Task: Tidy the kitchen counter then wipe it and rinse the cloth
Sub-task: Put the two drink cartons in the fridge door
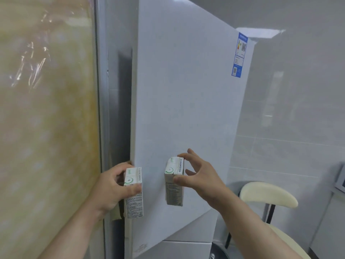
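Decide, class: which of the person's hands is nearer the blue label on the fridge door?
The right hand. It holds a carton below the blue label, further toward that side of the door. The left hand holds another carton at the door's opposite edge.

A white fridge door bears a blue label; a cream-backed chair stands lower right.

Two small white drink cartons with green print stand upright in the air side by side, a little apart. The left carton, at about 7 o'clock in the view, shows its top panel with a green ring and a side of fine print. The right carton, near 6 o'clock, sits slightly higher, its greyer side panel facing the camera.
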Motion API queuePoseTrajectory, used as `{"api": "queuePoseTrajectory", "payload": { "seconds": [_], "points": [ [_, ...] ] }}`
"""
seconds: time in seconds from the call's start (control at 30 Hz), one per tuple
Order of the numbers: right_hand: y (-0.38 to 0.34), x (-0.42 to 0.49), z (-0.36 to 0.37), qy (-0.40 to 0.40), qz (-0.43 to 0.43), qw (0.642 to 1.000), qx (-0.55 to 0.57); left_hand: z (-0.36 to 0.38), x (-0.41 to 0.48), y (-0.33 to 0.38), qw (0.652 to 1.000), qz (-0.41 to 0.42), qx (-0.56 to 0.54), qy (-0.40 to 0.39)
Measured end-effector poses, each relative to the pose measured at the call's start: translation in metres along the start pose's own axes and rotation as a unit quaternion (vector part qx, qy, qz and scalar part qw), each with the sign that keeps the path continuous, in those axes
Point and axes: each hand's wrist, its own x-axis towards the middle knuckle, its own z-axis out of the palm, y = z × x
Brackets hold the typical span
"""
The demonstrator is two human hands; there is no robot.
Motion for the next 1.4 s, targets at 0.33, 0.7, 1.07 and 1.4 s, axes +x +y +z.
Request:
{"api": "queuePoseTrajectory", "payload": {
  "seconds": [0.33, 0.7, 1.07, 1.4],
  "points": [
    [-0.023, -0.082, -0.023, 0.023, -0.010, 1.000, 0.015, 0.041, -0.055, 0.034, 0.998, 0.008, 0.023, -0.060],
    [-0.053, -0.160, -0.058, 0.008, -0.020, 0.999, 0.029, 0.092, -0.096, 0.069, 0.987, -0.033, 0.048, -0.151],
    [-0.065, -0.206, -0.097, 0.034, -0.063, 0.995, 0.069, 0.139, -0.109, 0.089, 0.957, -0.052, 0.025, -0.283],
    [-0.061, -0.222, -0.106, 0.118, 0.011, 0.993, 0.011, 0.138, -0.098, 0.093, 0.973, -0.007, 0.013, -0.229]
  ]
}}
